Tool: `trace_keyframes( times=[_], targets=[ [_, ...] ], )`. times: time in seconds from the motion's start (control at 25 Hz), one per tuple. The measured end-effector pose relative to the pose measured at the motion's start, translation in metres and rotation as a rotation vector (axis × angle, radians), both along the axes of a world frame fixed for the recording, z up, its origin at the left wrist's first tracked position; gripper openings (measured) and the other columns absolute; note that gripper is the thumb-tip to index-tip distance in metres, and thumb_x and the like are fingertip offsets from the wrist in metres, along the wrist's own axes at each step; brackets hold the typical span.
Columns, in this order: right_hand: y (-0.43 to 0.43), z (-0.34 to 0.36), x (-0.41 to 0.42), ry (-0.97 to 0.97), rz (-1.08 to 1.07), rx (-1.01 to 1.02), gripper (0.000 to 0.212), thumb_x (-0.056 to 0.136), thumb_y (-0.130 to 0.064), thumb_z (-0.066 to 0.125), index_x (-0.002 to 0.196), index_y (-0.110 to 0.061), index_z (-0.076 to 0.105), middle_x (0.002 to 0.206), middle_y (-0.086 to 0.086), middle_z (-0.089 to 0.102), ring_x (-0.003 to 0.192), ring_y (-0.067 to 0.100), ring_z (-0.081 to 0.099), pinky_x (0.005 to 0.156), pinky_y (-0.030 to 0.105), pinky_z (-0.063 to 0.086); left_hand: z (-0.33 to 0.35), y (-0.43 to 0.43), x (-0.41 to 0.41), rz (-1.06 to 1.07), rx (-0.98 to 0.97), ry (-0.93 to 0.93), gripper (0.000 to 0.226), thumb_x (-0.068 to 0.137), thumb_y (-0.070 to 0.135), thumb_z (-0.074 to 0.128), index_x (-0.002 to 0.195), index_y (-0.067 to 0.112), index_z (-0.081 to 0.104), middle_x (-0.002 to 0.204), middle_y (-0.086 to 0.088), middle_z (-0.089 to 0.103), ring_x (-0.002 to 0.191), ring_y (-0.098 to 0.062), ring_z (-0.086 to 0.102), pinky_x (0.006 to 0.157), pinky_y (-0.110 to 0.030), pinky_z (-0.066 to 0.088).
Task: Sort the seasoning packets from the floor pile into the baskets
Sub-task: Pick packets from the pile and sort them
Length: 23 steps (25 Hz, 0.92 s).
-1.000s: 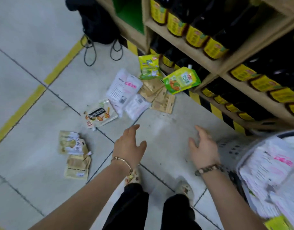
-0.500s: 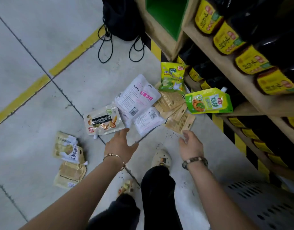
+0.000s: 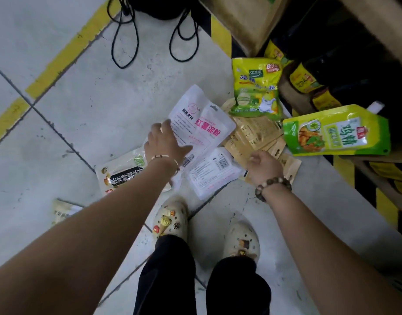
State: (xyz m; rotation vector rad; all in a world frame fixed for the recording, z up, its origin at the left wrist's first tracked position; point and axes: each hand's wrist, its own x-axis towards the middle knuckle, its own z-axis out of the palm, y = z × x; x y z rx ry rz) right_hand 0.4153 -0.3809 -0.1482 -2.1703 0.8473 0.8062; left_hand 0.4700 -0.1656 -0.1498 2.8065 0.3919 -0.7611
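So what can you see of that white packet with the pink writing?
The white packet is a flat, glossy plastic-looking pouch with big pink characters, fine dark print, a barcode near one corner and a hang hole. It lies askew on the pile, overlapping a smaller packet and tan packets. The left hand grips its left edge, thumb on top.

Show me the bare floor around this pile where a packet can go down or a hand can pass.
Widest bare floor lies between the yellow line, the black cords and the white packet. A second patch runs right of the right hand, up to the striped shelf base. Crowded: the brown packets, wedged between the white packet and the green pouches.
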Motion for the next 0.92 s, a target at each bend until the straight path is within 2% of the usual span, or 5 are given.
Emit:
trace_keyframes(
  times=[0.24,0.4,0.52,0.68,0.92],
  targets=[
    [0.008,-0.045,0.005,0.029,-0.003,0.001,0.033,0.093,-0.022,0.049,0.125,-0.015,0.055,0.126,0.007,0.059,0.104,0.026,0.057,0.077,0.025,0.04,-0.046,0.007,0.033,-0.026,0.076,0.078,0.089,0.062,0.046,0.08,0.128,0.017,0.029,0.117,-0.01,0.054,0.109,-0.032,0.054,0.089,-0.042,0.036],
    [0.016,-0.051,0.004,0.045,0.033,0.012,0.034,0.094,-0.022,0.049,0.126,-0.014,0.054,0.127,0.005,0.059,0.107,0.025,0.057,0.076,0.023,0.037,-0.057,0.012,0.02,0.216,-0.123,0.228,0.039,0.074,0.035,0.073,0.103,0.018,0.054,0.097,-0.002,0.065,0.083,-0.024,0.058,0.07,-0.03,0.04],
    [0.023,-0.048,0.006,0.07,0.054,0.029,0.035,0.094,-0.021,0.048,0.128,-0.013,0.052,0.126,0.008,0.058,0.106,0.026,0.058,0.079,0.026,0.041,-0.048,0.025,0.001,0.341,-0.249,0.182,0.007,0.081,0.025,0.063,0.082,0.018,0.06,0.077,-0.001,0.063,0.068,-0.02,0.055,0.062,-0.025,0.039],
    [0.03,-0.048,0.018,0.08,0.153,-0.004,0.04,0.094,-0.023,0.05,0.133,-0.015,0.047,0.128,0.008,0.056,0.108,0.027,0.057,0.082,0.03,0.044,-0.026,0.048,-0.039,0.698,-0.402,0.153,0.009,0.083,0.021,0.065,0.076,0.015,0.061,0.076,-0.005,0.068,0.066,-0.02,0.066,0.064,-0.034,0.056],
    [0.055,-0.069,0.028,0.137,0.469,-0.202,0.064,0.083,-0.047,0.061,0.134,-0.014,0.04,0.136,0.01,0.041,0.117,0.029,0.05,0.088,0.038,0.045,-0.021,0.063,-0.075,0.841,-0.381,0.152,0.013,0.082,0.021,0.069,0.072,0.016,0.061,0.07,-0.002,0.065,0.06,-0.016,0.062,0.054,-0.025,0.049]
  ],
)
